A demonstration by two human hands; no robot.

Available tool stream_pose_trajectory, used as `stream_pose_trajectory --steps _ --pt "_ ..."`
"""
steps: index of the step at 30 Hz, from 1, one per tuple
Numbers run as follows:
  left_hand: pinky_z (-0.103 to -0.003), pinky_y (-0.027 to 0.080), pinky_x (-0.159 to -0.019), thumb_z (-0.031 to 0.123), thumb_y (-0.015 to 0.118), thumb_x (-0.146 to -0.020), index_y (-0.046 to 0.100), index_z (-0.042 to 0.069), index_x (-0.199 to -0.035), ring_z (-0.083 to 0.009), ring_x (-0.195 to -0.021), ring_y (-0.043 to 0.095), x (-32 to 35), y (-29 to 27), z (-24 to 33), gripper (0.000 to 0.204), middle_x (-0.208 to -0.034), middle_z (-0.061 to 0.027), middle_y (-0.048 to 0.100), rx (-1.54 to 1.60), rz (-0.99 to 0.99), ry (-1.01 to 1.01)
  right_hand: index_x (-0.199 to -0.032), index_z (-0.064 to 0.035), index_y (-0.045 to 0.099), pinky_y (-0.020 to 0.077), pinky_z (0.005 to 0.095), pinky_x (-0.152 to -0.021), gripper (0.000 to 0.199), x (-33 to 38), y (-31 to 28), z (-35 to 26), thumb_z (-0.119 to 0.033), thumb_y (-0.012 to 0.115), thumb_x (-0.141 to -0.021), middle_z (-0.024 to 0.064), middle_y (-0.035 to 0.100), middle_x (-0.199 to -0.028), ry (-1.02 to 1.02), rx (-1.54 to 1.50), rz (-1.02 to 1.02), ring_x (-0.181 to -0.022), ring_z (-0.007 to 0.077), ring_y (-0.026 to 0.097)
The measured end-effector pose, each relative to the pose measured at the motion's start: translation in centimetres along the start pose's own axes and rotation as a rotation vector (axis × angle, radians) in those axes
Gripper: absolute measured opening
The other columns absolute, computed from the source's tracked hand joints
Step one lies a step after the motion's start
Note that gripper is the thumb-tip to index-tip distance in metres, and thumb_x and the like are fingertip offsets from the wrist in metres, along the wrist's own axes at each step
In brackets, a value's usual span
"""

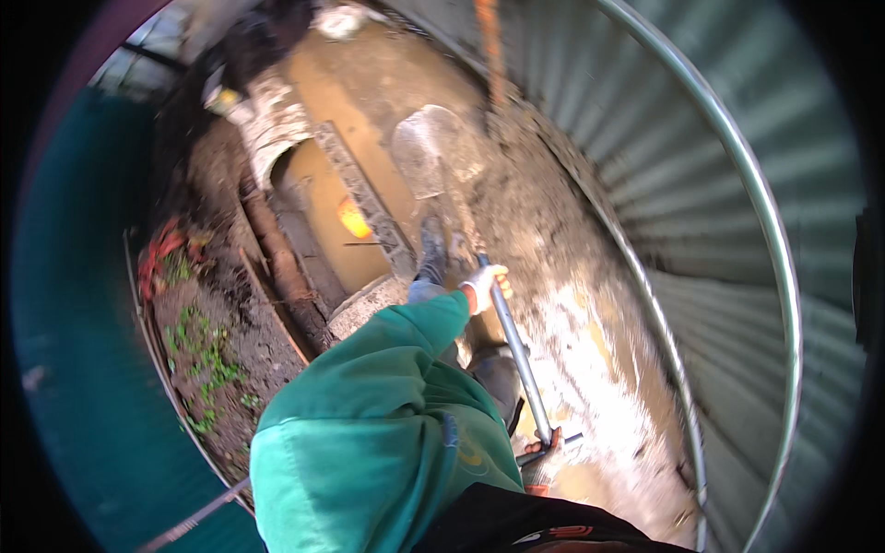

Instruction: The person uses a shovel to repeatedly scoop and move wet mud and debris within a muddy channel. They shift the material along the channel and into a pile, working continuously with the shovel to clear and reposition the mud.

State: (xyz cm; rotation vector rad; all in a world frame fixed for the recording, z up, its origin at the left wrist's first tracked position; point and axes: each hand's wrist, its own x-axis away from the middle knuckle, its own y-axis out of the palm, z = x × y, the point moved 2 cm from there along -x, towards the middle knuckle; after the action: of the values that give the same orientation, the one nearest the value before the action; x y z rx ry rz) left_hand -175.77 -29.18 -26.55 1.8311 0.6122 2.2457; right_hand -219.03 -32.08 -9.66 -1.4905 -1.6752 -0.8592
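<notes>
A shovel [514, 339] runs from low in the picture up toward the far middle. My left hand [486, 283], in a pale glove at the end of a green sleeve, is closed round its grey shaft about halfway along. At the near end, my right hand [546, 446] grips the T-shaped handle, with its fingers partly hidden. The broad, mud-coated blade [426, 152] lies over brown wet ground and looks slightly blurred. Just left of the lower shaft is my dark muddy boot [431, 249].
Left of the blade, a muddy plank [364, 198] crosses brown water beside a round concrete opening [277, 138]. An orange-yellow object [352, 218] sits in that water. A rusty pipe [277, 244] lies farther left. Corrugated metal sheeting [737, 267] with a curved metal tube [761, 194] borders the right.
</notes>
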Motion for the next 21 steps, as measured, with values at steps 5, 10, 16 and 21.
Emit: stream_pose_trajectory --steps 5,10,16,21 --pt "-0.034 0.044 -0.052 0.016 0.07 -0.09 0.052 0.015 -0.083 -0.0164 -0.052 0.046 -7.8 -5.1 -16.3 0.02 -0.066 0.001 0.045 -0.094 0.193 -0.17 -0.095 -0.0049 0.059 0.0423 0.0307 -0.038 0.024 3.0 -5.2 4.9 -0.027 0.068 -0.098 0.0045 0.057 -0.06 0.045 -0.088 0.438 -0.04 0.0153 0.051" --pt "-0.038 0.051 -0.054 0.021 0.069 -0.092 0.049 0.013 -0.077 -0.019 -0.053 0.052 -7.0 -11.0 -39.7 0.026 -0.062 -0.0018 0.048 -0.288 0.225 -0.593 -0.091 -0.0072 0.057 0.0348 0.0292 -0.037 0.025 8.7 -15.4 6.0 -0.03 0.067 -0.097 0.0013 0.051 -0.062 0.149 0.012 0.911 -0.04 0.0122 0.044" --pt "-0.045 0.06 -0.073 0.017 0.065 -0.097 0.052 0.011 -0.09 -0.0207 -0.069 0.058 -2.6 -13.3 -59.5 0.016 -0.078 -0.0037 0.051 -0.12 0.193 -1.008 -0.093 -0.0072 0.06 0.0344 0.0283 -0.039 0.037 13.7 -26.6 3.6 -0.044 0.068 -0.093 0.0001 0.048 -0.06 0.201 0.328 1.255 -0.041 0.0113 0.04" --pt "-0.046 0.06 -0.076 0.017 0.065 -0.096 0.052 0.01 -0.089 -0.0206 -0.067 0.055 -6.6 -11.5 -59.3 0.016 -0.076 -0.0027 0.047 0.031 0.118 -1.017 -0.088 -0.0111 0.057 0.0337 0.0249 -0.038 0.03 7.1 -27.3 0.8 -0.039 0.066 -0.097 -0.0019 0.046 -0.06 0.115 0.363 1.132 -0.041 0.0076 0.04"
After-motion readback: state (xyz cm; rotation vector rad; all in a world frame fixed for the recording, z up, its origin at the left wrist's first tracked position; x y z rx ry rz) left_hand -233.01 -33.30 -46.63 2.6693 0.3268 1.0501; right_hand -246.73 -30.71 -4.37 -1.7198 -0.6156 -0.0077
